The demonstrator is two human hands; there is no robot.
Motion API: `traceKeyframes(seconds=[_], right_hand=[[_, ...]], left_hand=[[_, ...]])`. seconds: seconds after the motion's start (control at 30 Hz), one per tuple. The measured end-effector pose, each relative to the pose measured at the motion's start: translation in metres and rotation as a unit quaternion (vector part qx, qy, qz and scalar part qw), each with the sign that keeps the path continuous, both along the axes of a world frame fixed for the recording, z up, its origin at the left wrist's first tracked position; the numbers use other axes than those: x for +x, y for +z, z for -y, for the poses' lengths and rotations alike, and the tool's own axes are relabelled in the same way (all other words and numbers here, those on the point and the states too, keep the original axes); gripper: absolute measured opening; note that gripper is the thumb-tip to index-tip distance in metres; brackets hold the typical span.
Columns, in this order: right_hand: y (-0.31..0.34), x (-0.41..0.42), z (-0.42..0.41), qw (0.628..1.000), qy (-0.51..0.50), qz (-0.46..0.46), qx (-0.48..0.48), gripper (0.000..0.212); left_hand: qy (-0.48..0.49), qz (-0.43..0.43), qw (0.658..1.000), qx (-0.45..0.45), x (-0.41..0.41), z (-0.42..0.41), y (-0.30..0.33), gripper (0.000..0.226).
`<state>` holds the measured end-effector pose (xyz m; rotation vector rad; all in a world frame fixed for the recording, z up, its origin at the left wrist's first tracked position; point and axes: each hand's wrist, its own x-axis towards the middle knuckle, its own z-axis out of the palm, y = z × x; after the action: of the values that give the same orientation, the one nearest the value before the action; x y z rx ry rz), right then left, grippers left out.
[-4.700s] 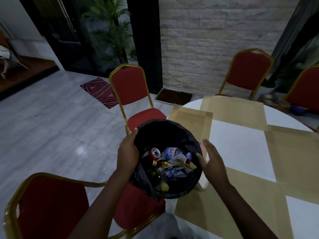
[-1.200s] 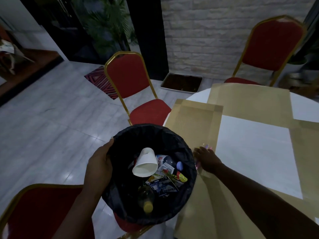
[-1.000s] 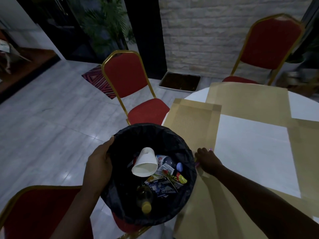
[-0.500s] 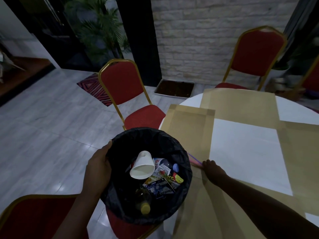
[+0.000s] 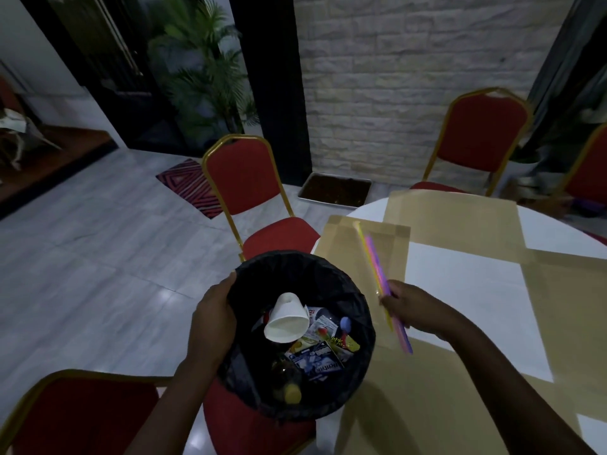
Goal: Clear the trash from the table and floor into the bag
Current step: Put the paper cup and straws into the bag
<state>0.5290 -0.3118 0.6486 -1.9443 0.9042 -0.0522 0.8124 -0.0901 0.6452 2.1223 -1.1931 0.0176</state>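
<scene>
A black trash bag (image 5: 331,277) hangs open beside the round table (image 5: 460,284). Inside it lie a white paper cup (image 5: 285,318), wrappers, a bottle with a yellow cap and other litter. My left hand (image 5: 213,316) grips the bag's left rim. My right hand (image 5: 410,305) pinches a bundle of coloured drinking straws (image 5: 377,274), pink, purple and yellow, lifted above the table just right of the bag. The straws point away from me, their near ends sticking out below my fingers.
Tan placemats (image 5: 450,215) cover the white tabletop. Red chairs with gold frames stand around: one behind the bag (image 5: 243,178), one at the far side (image 5: 483,136), one at lower left (image 5: 75,418), one under the bag. A metal tray (image 5: 335,192) and a striped mat (image 5: 193,185) lie on the tiled floor.
A white paper cup has come to lie in the bag. My right hand, which was pressing on the straws at the table edge, has picked them up and lifted them off the table.
</scene>
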Motion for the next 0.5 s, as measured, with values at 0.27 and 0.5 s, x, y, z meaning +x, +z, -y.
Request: traceKeyframes(seconds=[0.27,0.5], right_hand=[[0.048,0.037,-0.087,0.957,0.235,-0.102,0.136,0.013],[0.031,0.085,-0.118,0.96,0.239,-0.12,0.079,0.018]], left_hand=[[-0.004,-0.024,0.999,-0.042,-0.02,-0.011,0.0,0.052],[0.004,-0.026,0.999,-0.045,-0.031,-0.02,-0.005,0.06]])
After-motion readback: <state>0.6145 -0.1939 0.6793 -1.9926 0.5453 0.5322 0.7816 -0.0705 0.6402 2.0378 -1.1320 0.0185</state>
